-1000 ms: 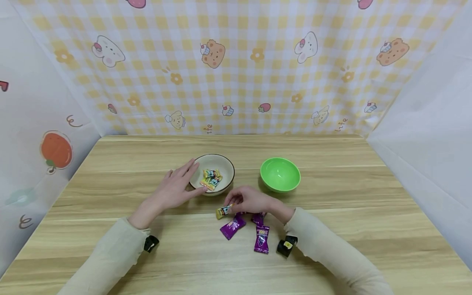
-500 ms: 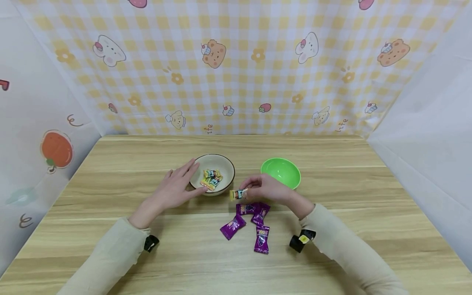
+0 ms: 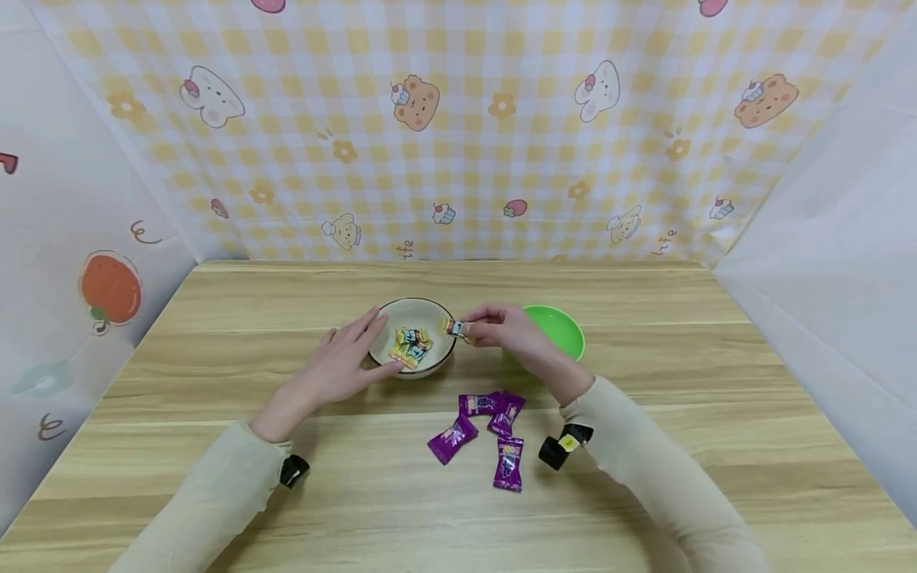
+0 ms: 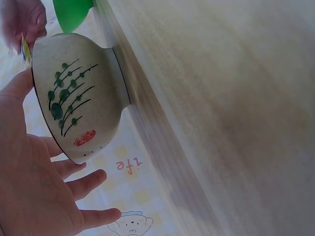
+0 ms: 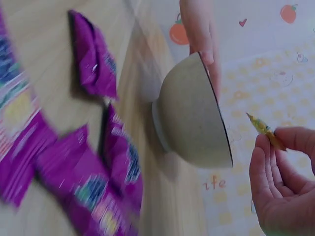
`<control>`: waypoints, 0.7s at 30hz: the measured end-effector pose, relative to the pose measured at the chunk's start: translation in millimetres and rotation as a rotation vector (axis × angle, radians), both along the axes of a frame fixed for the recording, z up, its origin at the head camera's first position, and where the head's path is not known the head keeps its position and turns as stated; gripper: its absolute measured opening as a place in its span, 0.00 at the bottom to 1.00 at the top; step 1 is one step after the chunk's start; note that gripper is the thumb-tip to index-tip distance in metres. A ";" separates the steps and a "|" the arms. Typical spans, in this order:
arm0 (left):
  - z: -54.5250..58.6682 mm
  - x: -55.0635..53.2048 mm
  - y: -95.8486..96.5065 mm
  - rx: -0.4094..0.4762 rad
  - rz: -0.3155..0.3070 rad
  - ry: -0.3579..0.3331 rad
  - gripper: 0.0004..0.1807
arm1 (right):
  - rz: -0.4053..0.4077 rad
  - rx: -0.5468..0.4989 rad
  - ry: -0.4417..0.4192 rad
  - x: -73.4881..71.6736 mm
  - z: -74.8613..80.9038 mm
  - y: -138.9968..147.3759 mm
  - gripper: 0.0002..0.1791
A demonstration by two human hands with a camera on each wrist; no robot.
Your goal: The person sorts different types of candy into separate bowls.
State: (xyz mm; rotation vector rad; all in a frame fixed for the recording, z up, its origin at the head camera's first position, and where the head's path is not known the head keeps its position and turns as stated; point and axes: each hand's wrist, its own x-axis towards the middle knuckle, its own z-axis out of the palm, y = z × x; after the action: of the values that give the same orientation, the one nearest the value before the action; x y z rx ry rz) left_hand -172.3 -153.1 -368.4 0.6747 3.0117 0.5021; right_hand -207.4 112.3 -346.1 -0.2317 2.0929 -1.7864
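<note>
My right hand (image 3: 512, 334) pinches a yellow wrapped candy (image 3: 455, 328) between thumb and fingers, at the right rim of the cream bowl (image 3: 442, 350). In the right wrist view that candy (image 5: 266, 129) stands above the bowl's rim. Fingers spread and straight, my left hand (image 3: 344, 362) touches the bowl's left side and near rim. Several yellow candies (image 3: 411, 348) lie inside the bowl. A leafy green print shows on the bowl's outside (image 4: 74, 98) in the left wrist view. Beneath my right wrist, the green bowl (image 3: 562, 326) is partly hidden.
Several purple wrapped candies (image 3: 508, 464) lie on the wooden table (image 3: 322, 517) in front of the bowls, some touching one another. Behind the table hangs a yellow checked cloth (image 3: 458, 159). Each forearm carries a small black device (image 3: 566, 446) near the wrist.
My right hand has lifted the yellow candy off the table beside the purple ones and carried it up and away to the cream bowl's right rim. The left hand stays in place.
</note>
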 end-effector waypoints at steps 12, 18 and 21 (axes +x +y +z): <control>0.1 -0.7 0.2 0.001 0.004 -0.021 0.49 | 0.028 -0.120 0.032 2.9 1.4 -19.5 0.16; 0.0 -0.7 -0.2 0.006 -0.003 -0.014 0.48 | 0.122 0.119 0.338 10.1 1.3 1.3 0.13; -0.3 -0.6 -0.5 0.013 -0.005 0.000 0.47 | 0.152 0.234 0.545 13.0 -1.3 16.5 0.12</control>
State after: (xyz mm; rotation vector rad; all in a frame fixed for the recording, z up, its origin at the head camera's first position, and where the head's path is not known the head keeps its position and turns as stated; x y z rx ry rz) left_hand -172.9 -153.6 -368.7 0.6825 3.0087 0.5213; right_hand -194.4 128.7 -347.3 -0.8682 2.5390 -1.4841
